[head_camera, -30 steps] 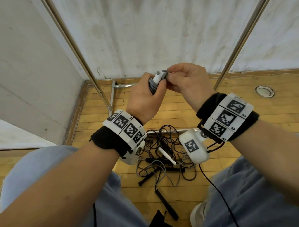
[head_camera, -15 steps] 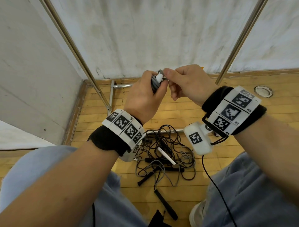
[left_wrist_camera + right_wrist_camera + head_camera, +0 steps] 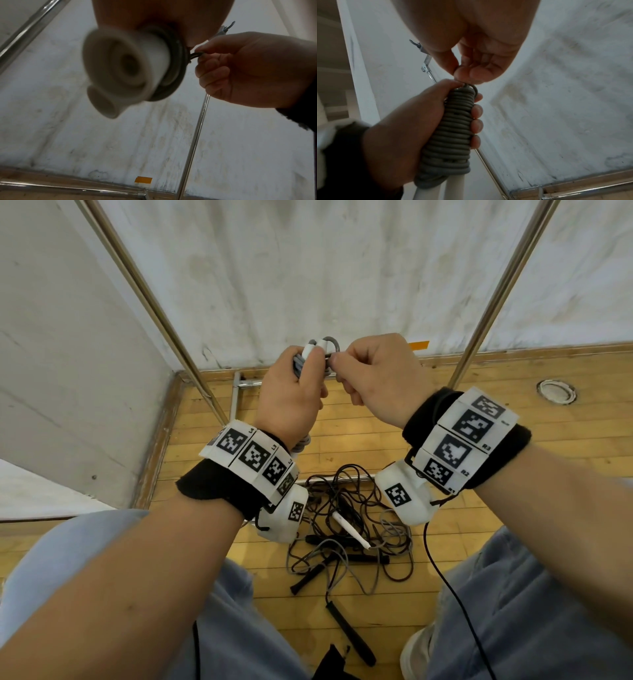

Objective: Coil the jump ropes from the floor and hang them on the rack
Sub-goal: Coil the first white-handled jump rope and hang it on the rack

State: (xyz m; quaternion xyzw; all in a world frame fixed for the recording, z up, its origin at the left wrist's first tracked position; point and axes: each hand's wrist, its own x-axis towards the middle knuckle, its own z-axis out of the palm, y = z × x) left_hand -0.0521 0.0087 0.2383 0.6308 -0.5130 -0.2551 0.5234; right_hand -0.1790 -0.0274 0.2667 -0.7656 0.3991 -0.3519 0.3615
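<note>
Comparing with a second ago, we see both hands sitting a little closer to us and lower against the wall, and a small grey loop of cord now stands up above the coiled jump rope, where earlier the white handle tip was pinched.

Our left hand is wrapped tight around the grey coil; in the right wrist view its four fingers curl over the stacked turns, with two white handles sticking out below the fist. Our right hand is nearly closed, thumb and forefinger pinching the loose end of cord at the top of the coil, the other fingers folded into the palm.

Both hands are raised in front of us, knuckles towards us, wrists bent up, thumbs almost touching. They hang between the two slanted metal poles of the rack. Below, on the wooden floor, more jump ropes lie in a tangled heap, black handles spread among them.
</note>
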